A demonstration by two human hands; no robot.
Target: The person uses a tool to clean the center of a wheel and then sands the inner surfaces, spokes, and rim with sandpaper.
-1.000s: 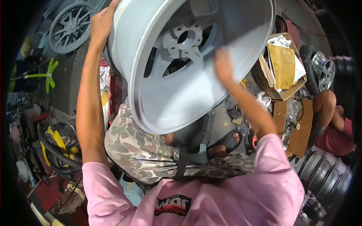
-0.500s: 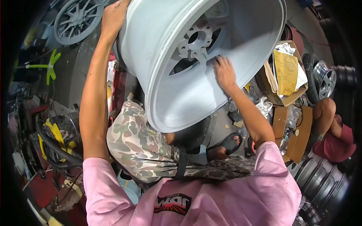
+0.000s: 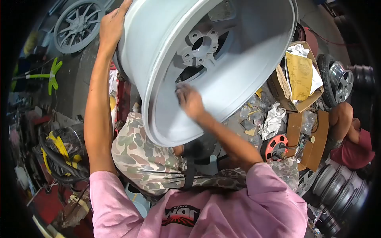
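A large pale grey wheel rim point(image 3: 143, 51) is tilted above the camouflage-clad legs, its hollow inner side facing the camera. My left hand point(image 3: 112, 27) grips the rim's outer edge at the upper left, fingers wrapped round it. Inside the barrel, my right hand point(image 3: 189, 101) is near the lower left of the spokes, fingers bent against the inner surface. Something small and dark shows at its fingertips, too blurred to name.
An open cardboard box point(image 3: 303, 104) holds paper and sandpaper at the right. Near it sit a red reel point(image 3: 274, 147), a white cloth point(image 3: 273, 121) and a tyred wheel point(image 3: 341, 85). A co-worker's bent knee point(image 3: 341, 115) shows far right. Yellow straps and a black hose lie left.
My right hand has moved left and down across the inside of the rim. The rim has shifted slightly left, with my left hand still on it.
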